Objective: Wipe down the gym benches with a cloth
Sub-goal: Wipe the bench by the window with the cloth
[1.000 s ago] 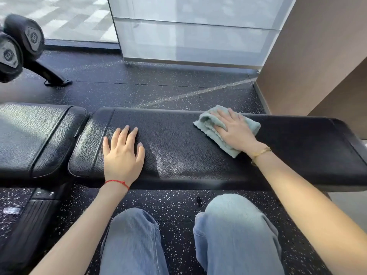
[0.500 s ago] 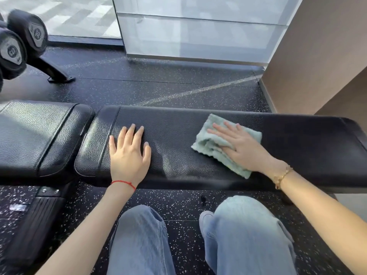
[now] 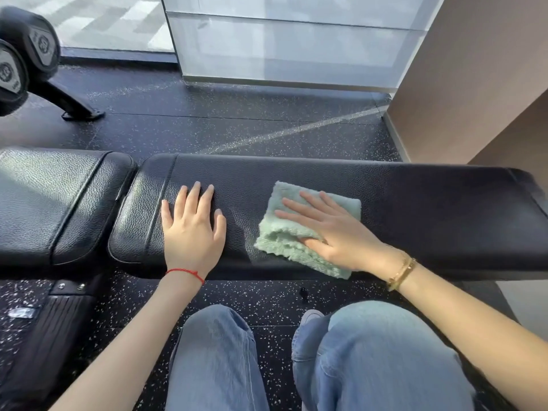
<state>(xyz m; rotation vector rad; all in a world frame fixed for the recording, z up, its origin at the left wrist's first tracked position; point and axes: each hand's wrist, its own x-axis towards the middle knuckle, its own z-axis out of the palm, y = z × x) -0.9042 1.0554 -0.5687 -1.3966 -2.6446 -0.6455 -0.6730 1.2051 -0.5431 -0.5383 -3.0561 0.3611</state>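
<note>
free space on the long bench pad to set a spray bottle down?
Best patch: the long black leather bench pad right of the folded mint-green cloth, out to its right end. The separate black seat pad on the left is bare too. Crowded: the narrow strip between the left hand and right hand.

A long black padded bench [image 3: 415, 209] stands on speckled black floor [image 3: 237, 126], with a folded green cloth [image 3: 284, 232] and two flat hands lying on its pad

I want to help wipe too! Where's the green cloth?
The green cloth lies on the long black bench pad, right of centre, flat under the right hand.
</note>
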